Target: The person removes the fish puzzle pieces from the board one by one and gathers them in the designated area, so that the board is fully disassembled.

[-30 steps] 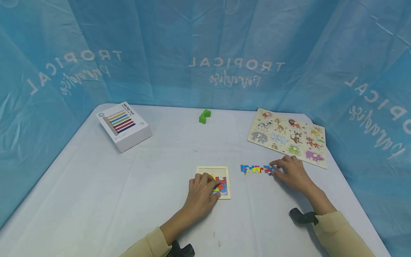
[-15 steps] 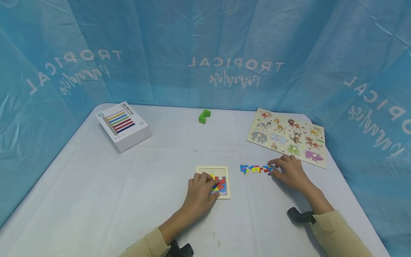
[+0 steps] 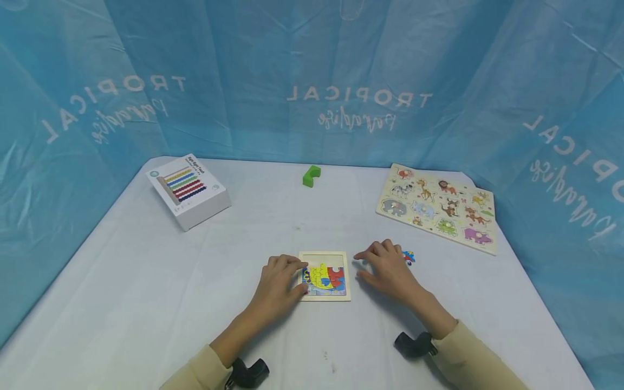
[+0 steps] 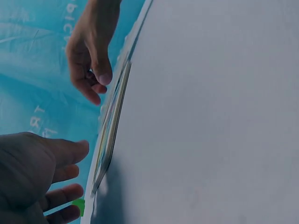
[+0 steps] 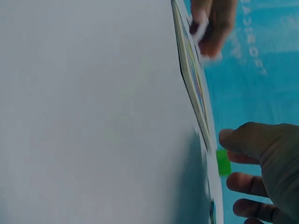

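A small wooden jigsaw tray [image 3: 348,281] lies mid-table, its lower part filled with yellow, red and blue pieces [image 3: 322,277] and its upper strip bare. My left hand [image 3: 277,284] is at the tray's left edge, thumb and fingers apart around that side, holding nothing. To the right of the tray, my right hand [image 3: 390,273] hovers with thumb and fingertips parted and pointing at it. The right wrist view shows nothing between the fingers of that hand [image 5: 261,168]. One loose blue-and-red puzzle piece [image 3: 408,257] shows beyond the right hand, which hides the spot where other pieces lay.
An animal peg puzzle board [image 3: 436,208] lies at the back right. At the back left stands a white box [image 3: 189,192] picturing coloured rows. A green block [image 3: 311,176] is near the far table edge, in front of a blue curtain [image 3: 263,81].
My left hand has drawn back left off the pieces to the tray's edge, uncovering them. The right hand has moved left from the end of the loose row toward the tray.
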Motion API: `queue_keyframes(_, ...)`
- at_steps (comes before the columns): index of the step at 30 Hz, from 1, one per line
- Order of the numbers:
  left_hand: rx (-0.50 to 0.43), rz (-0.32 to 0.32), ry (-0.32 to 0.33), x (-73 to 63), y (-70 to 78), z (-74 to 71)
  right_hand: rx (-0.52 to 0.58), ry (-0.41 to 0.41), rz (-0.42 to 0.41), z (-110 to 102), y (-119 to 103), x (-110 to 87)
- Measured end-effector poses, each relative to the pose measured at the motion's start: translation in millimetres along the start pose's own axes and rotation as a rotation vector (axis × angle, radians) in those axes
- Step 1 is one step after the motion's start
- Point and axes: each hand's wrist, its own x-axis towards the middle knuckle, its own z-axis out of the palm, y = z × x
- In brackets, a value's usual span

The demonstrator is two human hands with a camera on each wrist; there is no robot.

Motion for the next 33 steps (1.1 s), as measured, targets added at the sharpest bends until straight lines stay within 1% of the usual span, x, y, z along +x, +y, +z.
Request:
queue_keyframes(3, 0.02, 0.002, -0.036, 2.5, -5.4, -3.1, 0.024, -0.034, 0.005, 8, -20, 8.5)
queue_keyframes(7, 0.028, 0.022, -0.082, 5.6, -12.1, -4.4, 0.043, -0.069, 0.023, 19, -41, 17.9)
queue_keyframes(11, 0.024, 0.045, -0.111, 7.7, -16.7, -5.1, 0.055, -0.072, 0.044, 27, -55, 24.2)
queue_keyframes(14, 0.025, 0.048, -0.131, 8.1, -18.0, -5.5, 0.068, -0.076, 0.052, 30, -63, 27.6)
queue_keyframes(20, 0.037, 0.04, -0.165, 7.6, -18.4, -5.1, 0.057, -0.075, 0.061, 36, -75, 32.2)
queue_keyframes(25, 0.028, 0.039, -0.167, 7.3, -18.0, -5.2, 0.03, -0.065, 0.07, 38, -80, 33.5)
queue_keyframes(29, 0.023, 0.041, -0.167, 7.5, -18.9, -4.4, 0.03, -0.06, 0.092, 39, -81, 32.8)
queue_keyframes(33, 0.022, 0.039, -0.165, 7.8, -19.5, -3.8, 0.031, -0.05, 0.093, 40, -82, 31.8)
